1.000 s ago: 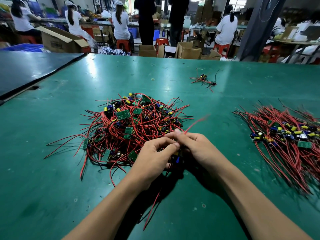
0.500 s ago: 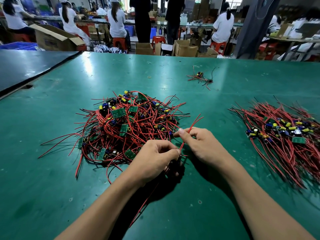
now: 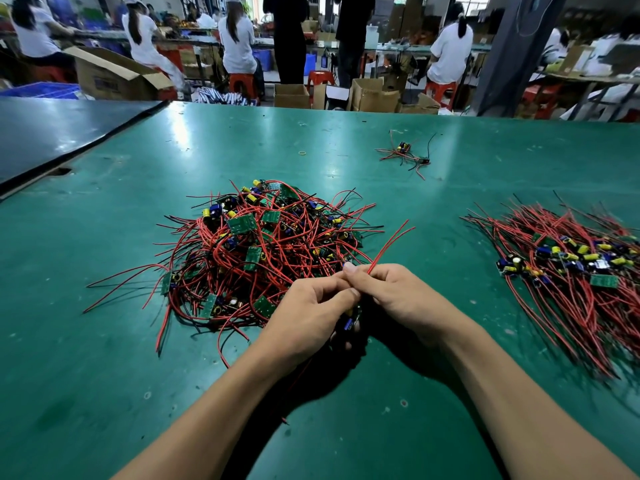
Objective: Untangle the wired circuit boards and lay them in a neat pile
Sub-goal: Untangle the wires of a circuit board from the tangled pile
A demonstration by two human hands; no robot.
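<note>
Right hand [image 3: 398, 299] pinching wire [image 3: 389, 249], green factory table [image 3: 138, 375]

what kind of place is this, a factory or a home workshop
Most likely an electronics assembly factory floor: a tangled heap of wired circuit boards on a long green table, seated workers in white at benches behind, and open cardboard cartons on the floor.

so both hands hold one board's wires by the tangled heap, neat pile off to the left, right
No: the head view shows the neat pile on the right. Left hand and right hand do hold one board's wires by the tangled heap.
</note>
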